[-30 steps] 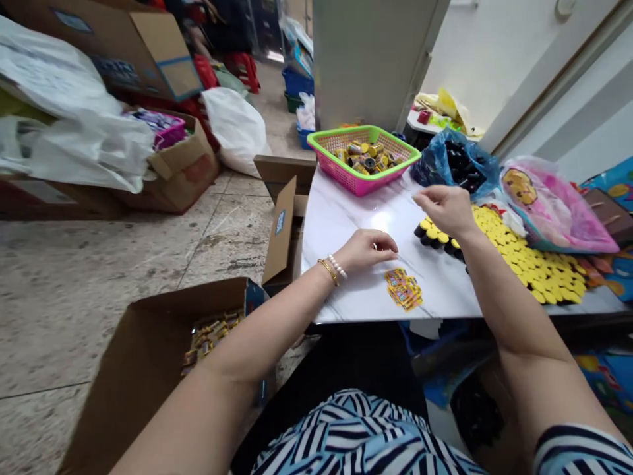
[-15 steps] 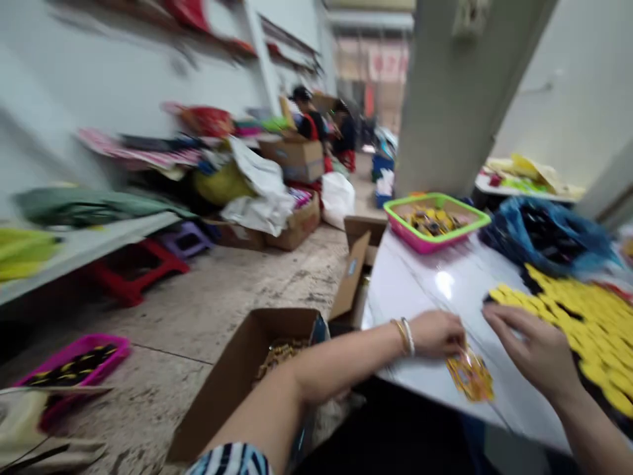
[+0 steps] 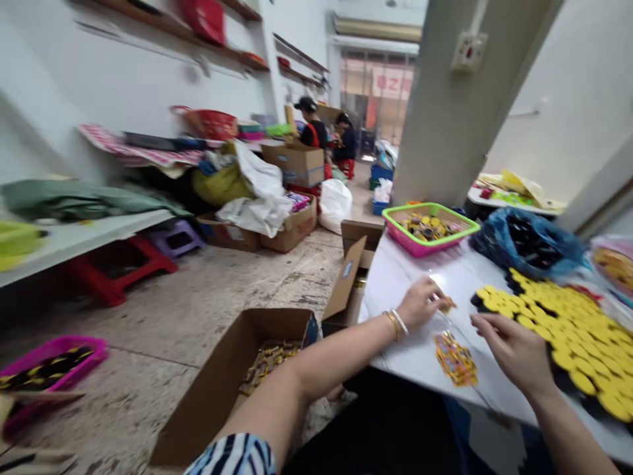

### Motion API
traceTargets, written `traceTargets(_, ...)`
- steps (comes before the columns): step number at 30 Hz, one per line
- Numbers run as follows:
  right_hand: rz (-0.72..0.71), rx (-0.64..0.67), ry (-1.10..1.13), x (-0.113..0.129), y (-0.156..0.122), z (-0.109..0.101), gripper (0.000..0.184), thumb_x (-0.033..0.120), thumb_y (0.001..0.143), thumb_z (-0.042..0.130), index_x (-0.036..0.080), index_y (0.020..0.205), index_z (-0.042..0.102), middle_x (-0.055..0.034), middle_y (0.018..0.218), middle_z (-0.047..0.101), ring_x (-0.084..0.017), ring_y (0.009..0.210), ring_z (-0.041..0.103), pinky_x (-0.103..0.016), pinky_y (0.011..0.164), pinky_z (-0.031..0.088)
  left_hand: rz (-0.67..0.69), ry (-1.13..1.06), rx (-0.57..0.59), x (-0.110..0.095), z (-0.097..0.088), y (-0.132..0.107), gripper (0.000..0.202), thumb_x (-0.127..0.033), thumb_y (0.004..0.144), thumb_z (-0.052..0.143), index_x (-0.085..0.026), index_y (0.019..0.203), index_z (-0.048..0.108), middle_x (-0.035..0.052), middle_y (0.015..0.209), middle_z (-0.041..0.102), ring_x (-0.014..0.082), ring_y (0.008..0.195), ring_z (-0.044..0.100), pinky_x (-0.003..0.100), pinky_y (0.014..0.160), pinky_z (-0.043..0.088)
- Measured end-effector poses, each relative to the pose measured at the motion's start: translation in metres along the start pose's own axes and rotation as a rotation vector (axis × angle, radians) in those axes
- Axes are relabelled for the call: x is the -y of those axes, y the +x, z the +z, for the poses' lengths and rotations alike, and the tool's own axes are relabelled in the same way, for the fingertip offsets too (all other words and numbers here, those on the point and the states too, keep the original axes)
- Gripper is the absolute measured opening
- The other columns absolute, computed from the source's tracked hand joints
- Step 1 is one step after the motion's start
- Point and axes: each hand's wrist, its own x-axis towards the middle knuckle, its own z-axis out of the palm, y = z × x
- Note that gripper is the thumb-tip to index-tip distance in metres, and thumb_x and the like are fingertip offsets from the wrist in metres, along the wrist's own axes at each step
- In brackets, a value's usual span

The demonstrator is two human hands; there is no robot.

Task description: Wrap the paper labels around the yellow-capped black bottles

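My left hand (image 3: 420, 305), with bracelets at the wrist, pinches a small yellow-orange piece (image 3: 448, 304) above the white table (image 3: 400, 277). Its exact kind is too small to tell. Just below lies a loose pile of similar shiny yellow-orange pieces (image 3: 455, 359). To the right of that pile, my right hand (image 3: 519, 353) hovers with thumb and fingers drawn together; whatever they may hold is hidden. Beside it, many flat yellow discs with black undersides (image 3: 578, 336) are spread in rows over the table's right side.
A pink-and-green basket (image 3: 420, 247) of small pieces stands at the table's back, beside a blue plastic bag (image 3: 568, 247) with black items. On the floor are an open cardboard box (image 3: 208, 389) of pieces and a pink tray (image 3: 93, 359). Two people (image 3: 316, 128) sit farther back.
My left hand has moved up and left from the pile, now with a small piece at its fingertips. My right hand stays about level beside the yellow discs. The view has shifted slightly.
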Motion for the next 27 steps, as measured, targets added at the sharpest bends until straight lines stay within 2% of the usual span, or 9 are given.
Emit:
traceTargets(3, 0.191, 0.074, 0.118, 0.013, 0.015, 0.006, 0.040, 0.061, 0.088, 0.068, 0.023, 0.092, 0.083, -0.0080, 0.088, 0.082, -0.026, 0.076, 0.079, -0.034, 0.071, 0.065, -0.140, -0.194, -0.426, 0.012, -0.008, 0.005, 0.007, -0.019, 0.087, 0.076, -0.015, 0.082, 0.072, 0.0057, 0.098, 0.059, 0.0126, 0.082, 0.064, 0.026, 0.077, 0.058)
traceTargets(6, 0.388, 0.266, 0.396, 0.016, 0.041, 0.028, 0.052, 0.067, 0.088, 0.065, 0.018, 0.086, 0.082, -0.0120, 0.086, 0.081, -0.025, 0.075, 0.077, -0.035, 0.065, 0.065, -0.170, -0.272, -0.613, 0.025, -0.010, 0.013, 0.005, -0.016, 0.087, 0.073, -0.015, 0.083, 0.073, 0.0081, 0.110, 0.057, 0.0115, 0.084, 0.065, 0.028, 0.080, 0.061)
traceTargets(8, 0.482, 0.350, 0.548, 0.017, 0.061, 0.049, 0.055, 0.069, 0.082, 0.071, 0.016, 0.083, 0.081, -0.0140, 0.086, 0.080, -0.024, 0.077, 0.076, -0.033, 0.061, 0.063, -0.178, -0.298, -0.636, 0.027, -0.009, 0.015, 0.007, -0.022, 0.088, 0.074, -0.016, 0.085, 0.074, 0.0095, 0.118, 0.055, 0.0108, 0.083, 0.065, 0.027, 0.075, 0.063)
traceTargets(11, 0.520, 0.356, 0.774, 0.021, 0.090, 0.076, 0.048, 0.062, 0.073, 0.083, 0.016, 0.083, 0.079, -0.0105, 0.084, 0.078, -0.020, 0.078, 0.073, -0.029, 0.061, 0.061, -0.194, -0.355, -0.621, 0.024, -0.010, 0.014, 0.013, -0.029, 0.086, 0.076, -0.016, 0.086, 0.074, 0.0112, 0.124, 0.055, 0.0127, 0.086, 0.066, 0.027, 0.069, 0.063)
traceTargets(15, 0.488, 0.335, 0.920, 0.021, 0.115, 0.093, 0.037, 0.045, 0.067, 0.089, 0.016, 0.086, 0.077, -0.0064, 0.082, 0.077, -0.016, 0.070, 0.070, -0.026, 0.059, 0.057, -0.364, -0.637, -0.598, 0.023, -0.022, 0.016, 0.031, -0.039, 0.081, 0.080, -0.016, 0.100, 0.072, 0.0111, 0.115, 0.065, 0.0129, 0.077, 0.066, 0.025, 0.059, 0.058)
traceTargets(18, 0.432, 0.351, 0.923, 0.016, 0.119, 0.097, 0.040, 0.038, 0.066, 0.089, 0.016, 0.097, 0.076, -0.0035, 0.076, 0.076, -0.014, 0.063, 0.067, -0.026, 0.059, 0.055, -0.448, -0.744, -0.492, 0.029, -0.032, 0.019, 0.041, -0.049, 0.077, 0.082, -0.013, 0.093, 0.071, 0.0056, 0.085, 0.070, 0.0098, 0.060, 0.058, 0.022, 0.052, 0.047)
traceTargets(21, 0.474, 0.306, 0.974, 0.012, 0.115, 0.101, 0.050, 0.040, 0.065, 0.092, 0.018, 0.105, 0.073, -0.0011, 0.075, 0.075, -0.013, 0.065, 0.068, -0.025, 0.061, 0.056, -0.499, -0.665, -0.502, 0.035, -0.034, 0.022, 0.042, -0.053, 0.071, 0.085, -0.014, 0.072, 0.067, -0.0014, 0.060, 0.061, 0.0077, 0.053, 0.049, 0.020, 0.051, 0.038)
traceTargets(24, 0.604, 0.309, 1.091, 0.014, 0.107, 0.107, 0.049, 0.047, 0.065, 0.094, 0.018, 0.099, 0.074, -0.0034, 0.082, 0.076, -0.014, 0.072, 0.071, -0.025, 0.066, 0.060, -0.571, -0.644, -0.604, 0.039, -0.028, 0.025, 0.046, -0.058, 0.073, 0.081, -0.016, 0.065, 0.064, -0.0022, 0.055, 0.058, 0.0081, 0.051, 0.047, 0.021, 0.050, 0.036)
traceTargets(27, 0.658, 0.327, 1.149, 0.016, 0.101, 0.112, 0.045, 0.050, 0.062, 0.096, 0.017, 0.085, 0.075, -0.0043, 0.078, 0.075, -0.014, 0.071, 0.070, -0.025, 0.066, 0.061, -0.568, -0.646, -0.595, 0.040, -0.023, 0.026, 0.053, -0.065, 0.075, 0.076, -0.017, 0.060, 0.062, -0.0015, 0.053, 0.056, 0.0088, 0.050, 0.047, 0.022, 0.049, 0.036)
